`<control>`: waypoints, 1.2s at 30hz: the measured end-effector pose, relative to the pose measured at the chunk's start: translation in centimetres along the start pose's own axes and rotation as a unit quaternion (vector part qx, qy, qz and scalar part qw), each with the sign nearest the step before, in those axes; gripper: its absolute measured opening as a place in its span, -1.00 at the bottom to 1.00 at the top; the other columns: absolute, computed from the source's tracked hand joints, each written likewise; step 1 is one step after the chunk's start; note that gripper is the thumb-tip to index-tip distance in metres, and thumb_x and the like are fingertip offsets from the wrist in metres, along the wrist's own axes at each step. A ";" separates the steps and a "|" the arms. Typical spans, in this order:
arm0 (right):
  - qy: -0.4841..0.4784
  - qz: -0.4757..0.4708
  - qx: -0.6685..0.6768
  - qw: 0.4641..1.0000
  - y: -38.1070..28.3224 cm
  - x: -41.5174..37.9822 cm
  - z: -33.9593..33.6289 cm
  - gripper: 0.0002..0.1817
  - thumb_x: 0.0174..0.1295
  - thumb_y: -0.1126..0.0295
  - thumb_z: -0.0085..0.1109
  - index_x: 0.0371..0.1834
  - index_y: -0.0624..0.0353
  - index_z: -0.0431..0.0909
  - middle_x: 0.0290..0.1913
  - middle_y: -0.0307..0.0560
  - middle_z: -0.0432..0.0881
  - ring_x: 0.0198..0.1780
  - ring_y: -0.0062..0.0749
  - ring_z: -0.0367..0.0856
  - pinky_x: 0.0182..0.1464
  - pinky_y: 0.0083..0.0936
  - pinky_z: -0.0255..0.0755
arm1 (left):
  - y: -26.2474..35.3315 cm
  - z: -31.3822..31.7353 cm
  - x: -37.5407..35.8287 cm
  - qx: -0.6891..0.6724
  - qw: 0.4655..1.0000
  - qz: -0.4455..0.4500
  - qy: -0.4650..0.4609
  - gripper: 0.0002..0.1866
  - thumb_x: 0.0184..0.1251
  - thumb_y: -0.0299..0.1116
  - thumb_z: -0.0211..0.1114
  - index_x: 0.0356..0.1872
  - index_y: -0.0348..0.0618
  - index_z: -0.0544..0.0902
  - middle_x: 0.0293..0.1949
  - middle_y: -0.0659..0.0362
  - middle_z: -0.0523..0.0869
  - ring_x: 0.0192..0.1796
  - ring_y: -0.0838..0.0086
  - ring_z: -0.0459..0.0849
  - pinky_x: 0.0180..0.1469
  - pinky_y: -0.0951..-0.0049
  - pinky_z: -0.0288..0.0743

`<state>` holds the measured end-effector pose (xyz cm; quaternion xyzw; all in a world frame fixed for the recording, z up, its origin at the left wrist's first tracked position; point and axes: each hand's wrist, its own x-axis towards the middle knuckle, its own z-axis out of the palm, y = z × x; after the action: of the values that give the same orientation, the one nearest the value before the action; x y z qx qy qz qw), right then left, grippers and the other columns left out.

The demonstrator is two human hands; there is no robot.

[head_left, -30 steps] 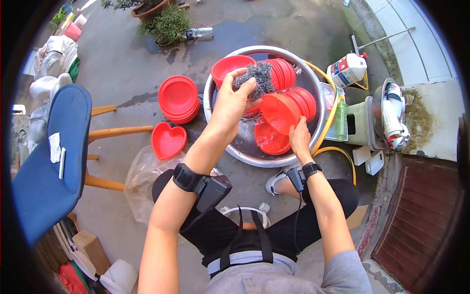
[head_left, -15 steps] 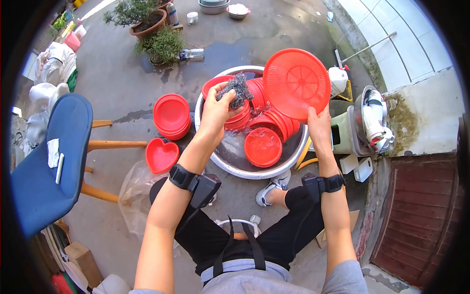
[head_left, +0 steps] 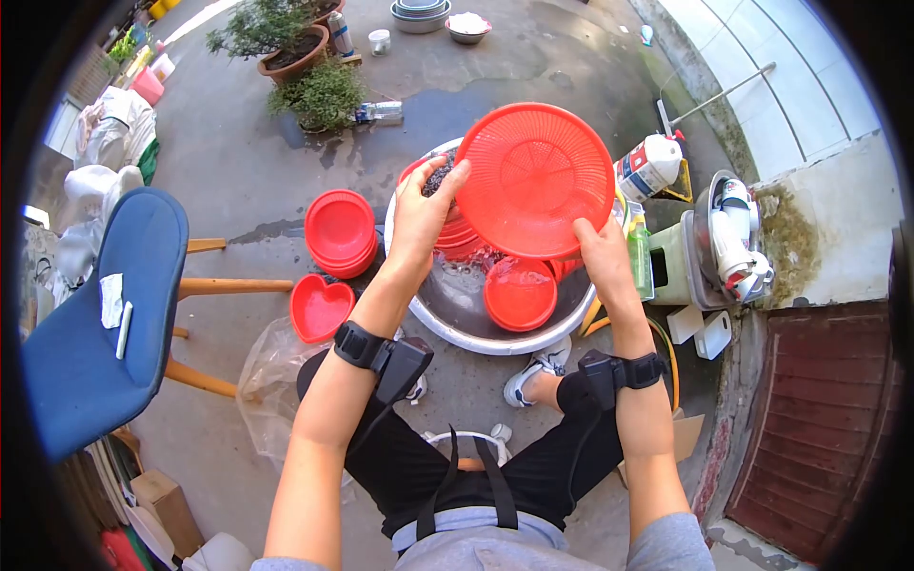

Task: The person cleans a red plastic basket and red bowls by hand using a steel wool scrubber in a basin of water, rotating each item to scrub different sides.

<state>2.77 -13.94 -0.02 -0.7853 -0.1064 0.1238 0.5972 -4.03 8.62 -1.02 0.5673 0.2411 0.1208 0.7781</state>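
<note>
Between both hands, the red mesh basket [head_left: 535,181] has tilted open-side up since a moment ago, right hand [head_left: 602,255] gripping its rim, left hand [head_left: 425,211] now pressing the steel scourer [head_left: 436,176] against its edge.

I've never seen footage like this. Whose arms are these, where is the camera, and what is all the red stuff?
The camera sits on a person's head and looks down, so both arms are their own. The right hand holds a red mesh basket by its rim above a metal basin. The left hand grips a steel wool scrubber beside the basket. More red dishes lie in the basin. On the ground to the left sit a stack of red plates and a heart-shaped dish, next to a blue chair.
</note>
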 end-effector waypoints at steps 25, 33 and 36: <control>0.090 -0.007 0.205 0.975 -1.4 -0.9 1.8 -0.65 0.32 0.47 0.07 0.15 0.35 0.50 0.07 -0.08 0.65 0.06 -0.38 0.61 0.14 -0.48 0.42 | -0.2 1.0 -1.5 -0.130 0.990 -0.057 -0.027 -0.50 0.40 -0.34 0.26 0.30 -0.19 0.36 0.11 0.14 0.54 0.10 0.46 0.57 0.14 0.36 0.58; 0.149 -0.047 0.163 0.974 -0.3 -0.5 1.4 -0.63 0.36 0.44 0.05 0.19 0.35 0.45 0.10 -0.03 0.63 0.11 -0.35 0.59 0.16 -0.46 0.41 | 0.3 1.8 -2.4 -0.187 0.979 -0.064 -0.043 -0.52 0.37 -0.52 0.18 0.30 -0.20 0.34 0.07 0.09 0.55 0.07 0.38 0.63 0.15 0.34 0.63; 0.146 -0.047 0.155 0.976 -0.2 -0.6 1.5 -0.63 0.37 0.44 0.04 0.20 0.36 0.44 0.10 -0.02 0.63 0.11 -0.34 0.59 0.17 -0.46 0.41 | -0.1 1.8 -2.6 -0.149 0.986 -0.042 -0.055 -0.50 0.36 -0.51 0.17 0.31 -0.19 0.31 0.06 0.09 0.54 0.08 0.34 0.62 0.19 0.28 0.61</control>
<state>1.74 -12.71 -0.14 -0.6869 -0.0340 -0.0052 0.7259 -5.36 5.88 -0.01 0.4402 0.2004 0.0911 0.8705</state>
